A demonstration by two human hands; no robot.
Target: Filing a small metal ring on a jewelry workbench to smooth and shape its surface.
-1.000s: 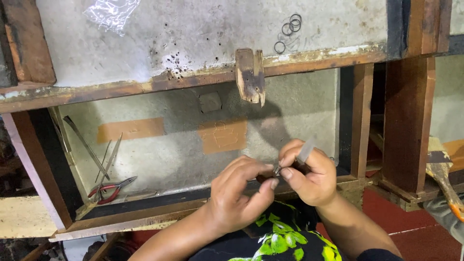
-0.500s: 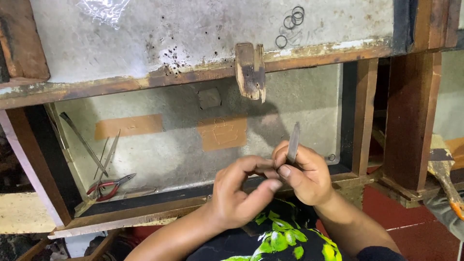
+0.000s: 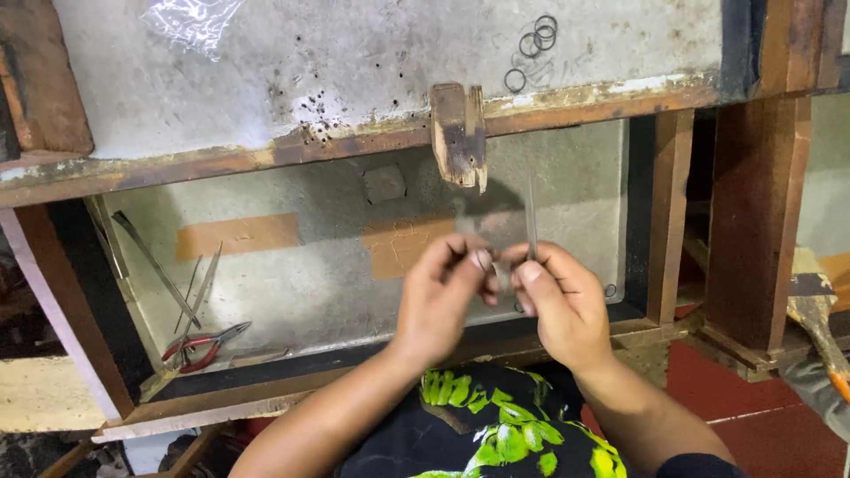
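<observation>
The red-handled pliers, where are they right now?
In the head view, the red-handled pliers lie at the lower left of the grey tray, beside thin metal rods, well left of the left hand.

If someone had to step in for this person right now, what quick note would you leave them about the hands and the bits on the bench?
Left hand: fingers pinched on something too small to make out.
Right hand: holds a thin metal file upright, close against the left fingertips.
Both hands work over the open drawer tray, just below the wooden bench peg.
Red-handled pliers and tweezers lie at the tray's left end.
Several wire rings sit on the bench top, untouched.
How far the filing has got cannot be told.
</observation>
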